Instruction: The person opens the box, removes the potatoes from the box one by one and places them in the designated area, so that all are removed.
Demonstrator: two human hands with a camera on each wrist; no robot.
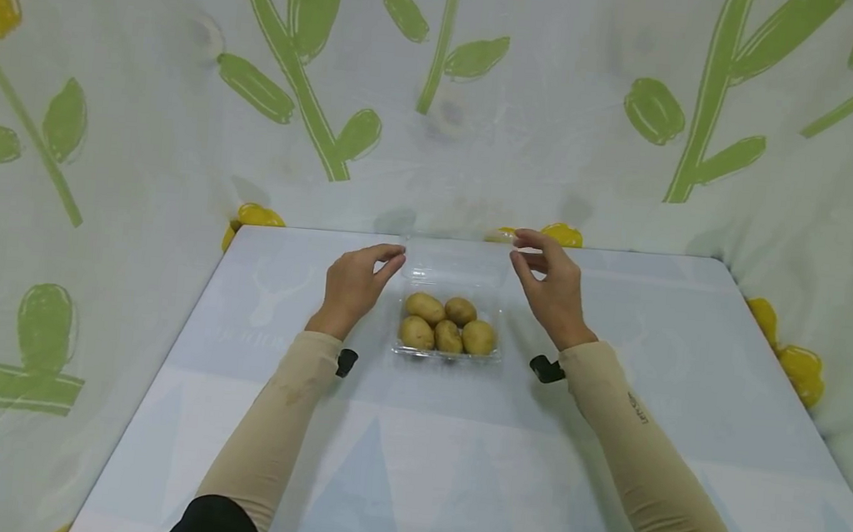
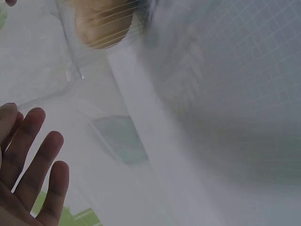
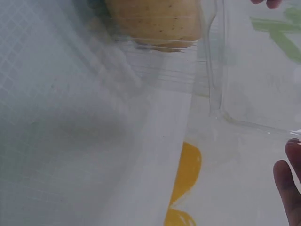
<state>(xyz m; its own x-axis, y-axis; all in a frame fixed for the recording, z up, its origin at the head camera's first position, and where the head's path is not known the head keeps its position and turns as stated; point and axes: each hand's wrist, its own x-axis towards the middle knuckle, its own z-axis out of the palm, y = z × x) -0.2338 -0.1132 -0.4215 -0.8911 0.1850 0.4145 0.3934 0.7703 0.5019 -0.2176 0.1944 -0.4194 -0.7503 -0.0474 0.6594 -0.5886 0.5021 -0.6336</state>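
Clear tray (image 1: 445, 354) with five potatoes (image 1: 448, 336) sits mid-table, toward the far side; its lid (image 1: 457, 262) stands open off the tray's far side. Left hand (image 1: 356, 284) pinches the lid's left edge, thumb and forefinger nearly together, other fingers fanned. Right hand (image 1: 551, 288) has thumb and forefinger at the right edge, looser-looking pinch, small gap showing. I read the step as working the lid on its fold: keep both sides level, equal force, don't twist the thin plastic. Check the potatoes sit under the rim; can't tell from here. Edges: table (image 1: 441, 459) ends just behind the lid, floral backdrop (image 1: 525, 165) right past it, so little slack far. Open room: near side, between the tan sleeves (image 1: 267, 420).
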